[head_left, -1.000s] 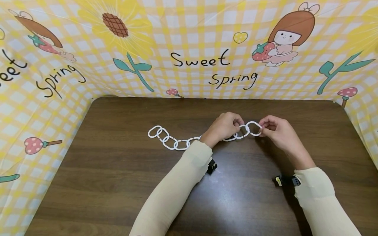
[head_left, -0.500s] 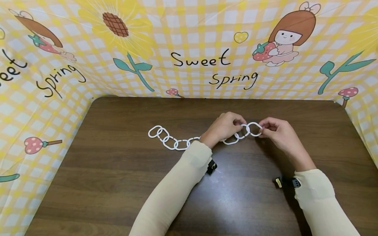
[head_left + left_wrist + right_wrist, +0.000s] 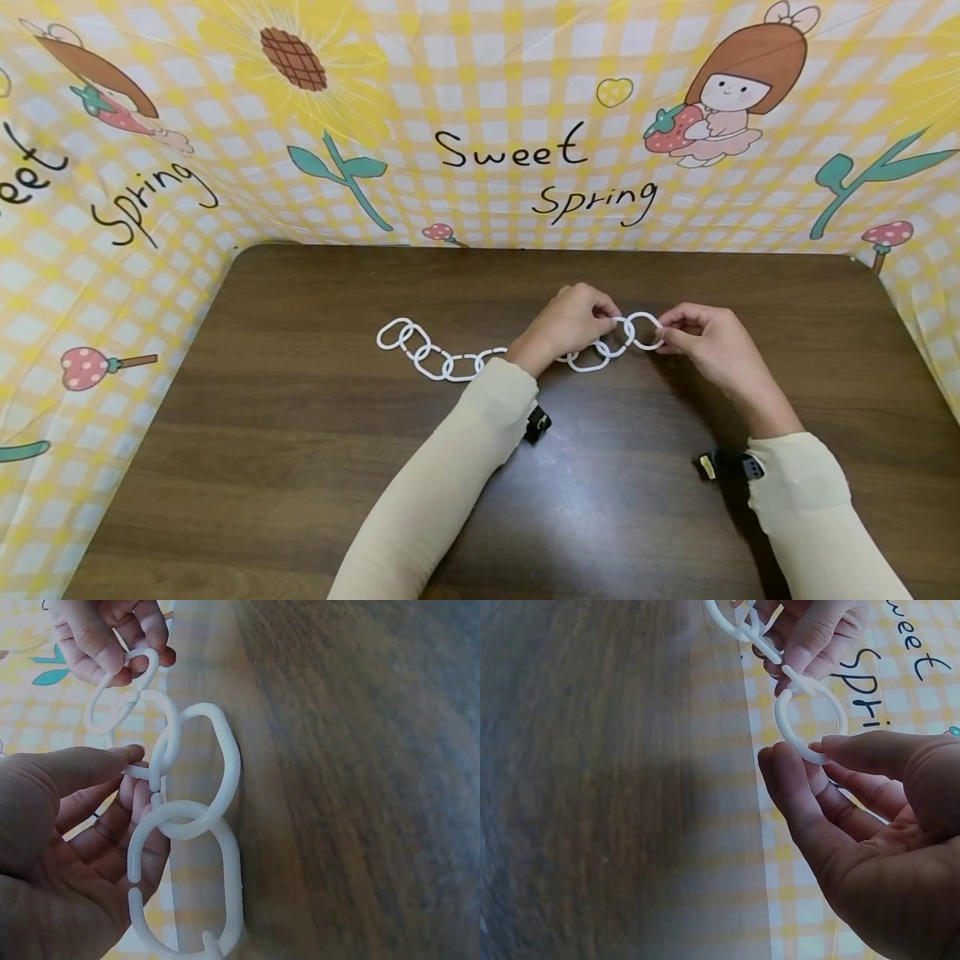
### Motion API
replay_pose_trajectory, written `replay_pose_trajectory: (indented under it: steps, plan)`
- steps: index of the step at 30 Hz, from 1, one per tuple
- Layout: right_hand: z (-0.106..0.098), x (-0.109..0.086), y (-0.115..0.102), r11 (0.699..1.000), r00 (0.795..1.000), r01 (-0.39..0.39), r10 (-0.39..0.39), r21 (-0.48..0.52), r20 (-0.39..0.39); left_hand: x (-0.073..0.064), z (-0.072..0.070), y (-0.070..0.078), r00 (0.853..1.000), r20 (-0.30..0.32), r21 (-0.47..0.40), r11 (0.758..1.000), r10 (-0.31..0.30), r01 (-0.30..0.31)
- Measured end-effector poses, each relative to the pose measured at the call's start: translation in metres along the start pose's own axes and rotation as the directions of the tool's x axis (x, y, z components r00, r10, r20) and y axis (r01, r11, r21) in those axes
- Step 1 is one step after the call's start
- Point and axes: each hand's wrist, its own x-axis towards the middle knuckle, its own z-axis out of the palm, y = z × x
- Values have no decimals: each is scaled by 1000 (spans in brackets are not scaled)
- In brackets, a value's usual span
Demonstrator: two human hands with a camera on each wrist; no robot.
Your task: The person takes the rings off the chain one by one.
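A chain of white plastic links (image 3: 462,367) runs across the brown table, its middle hidden behind my left wrist. My left hand (image 3: 573,321) pinches a link near the chain's right end between thumb and fingers. The last link (image 3: 643,331) is held at its right side by my right hand (image 3: 701,337), thumb against fingertips. In the right wrist view this end link (image 3: 783,720) hooks through its neighbour and shows a gap near the joint. Close to the left hand, the left wrist view shows a large link (image 3: 232,877) with a narrow slit in its side.
The wooden table (image 3: 262,467) ends at a yellow checked cloth (image 3: 480,100) that stands behind it and along the sides. Black wrist cameras sit at the left sleeve (image 3: 450,475) and right sleeve (image 3: 810,483).
The right hand has lowered slightly with the end link, which now looks rounder. Links beside the left hand have sagged a little lower. The left hand stays nearly in place.
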Motion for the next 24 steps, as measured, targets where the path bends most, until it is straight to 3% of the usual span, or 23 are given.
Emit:
replay_pose_trajectory:
  steps: [8,24]
  plan:
    - [3,-1,1,994,999,31,-34,106,24,1,0,-1,1000,11,-33,999,20,-19]
    - [5,-1,1,991,1000,13,-16,133,25,1,1,-3,1000,0,-82,997,13,-12]
